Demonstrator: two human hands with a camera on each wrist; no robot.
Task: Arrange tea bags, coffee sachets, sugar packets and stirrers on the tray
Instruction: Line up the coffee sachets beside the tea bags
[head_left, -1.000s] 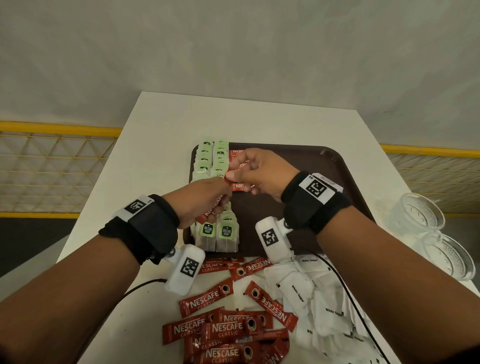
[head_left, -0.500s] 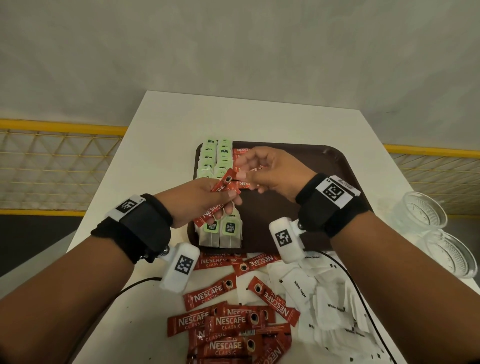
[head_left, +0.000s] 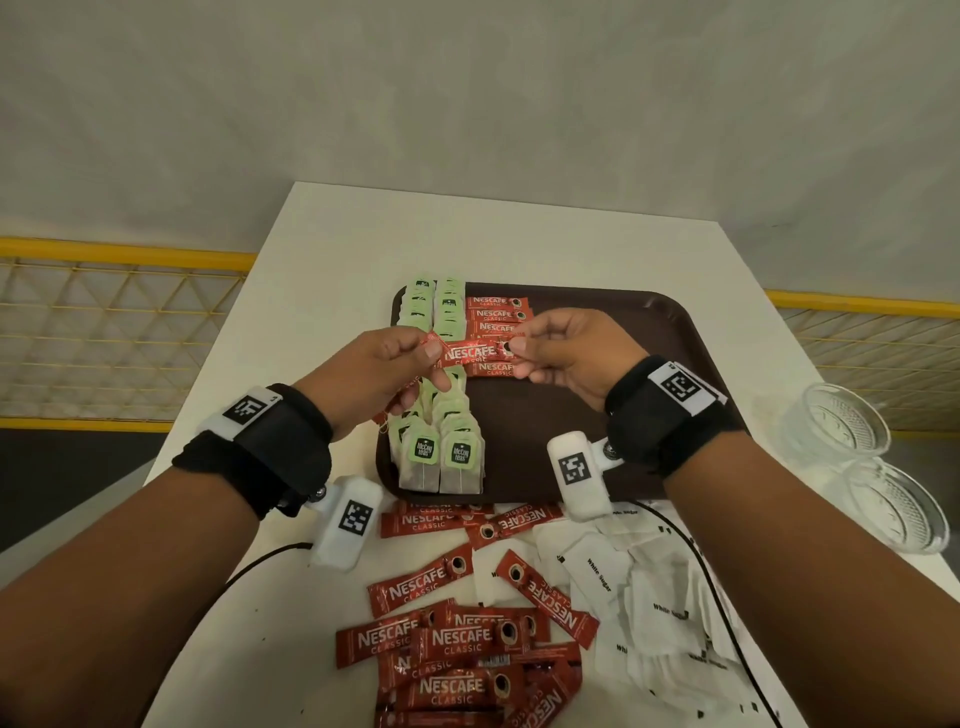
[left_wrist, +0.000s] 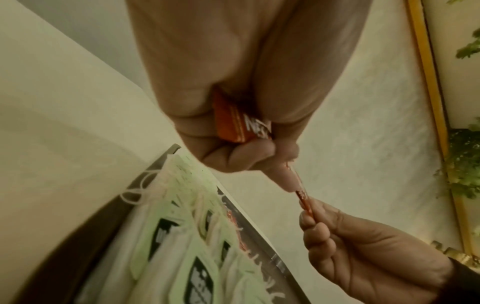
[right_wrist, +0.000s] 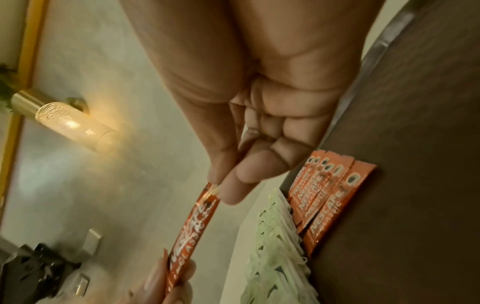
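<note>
A red Nescafe coffee sachet (head_left: 470, 352) is held level above the brown tray (head_left: 649, 332). My left hand (head_left: 415, 358) pinches its left end, and my right hand (head_left: 519, 345) pinches its right end (right_wrist: 207, 195). The left palm also holds another red sachet (left_wrist: 239, 125) tucked under the curled fingers. On the tray, two rows of green tea bags (head_left: 441, 431) run along the left side, with a column of coffee sachets (head_left: 496, 314) beside them.
Loose coffee sachets (head_left: 457, 644) and white sugar packets (head_left: 639, 597) lie on the white table (head_left: 337, 249) in front of the tray. Two glass bowls (head_left: 857, 457) stand at the right edge. A yellow railing runs behind the table.
Both hands lifted one sachet from the left hand's bundle and turned it level; the right hand slid along to its right end. The view shifted slightly.
</note>
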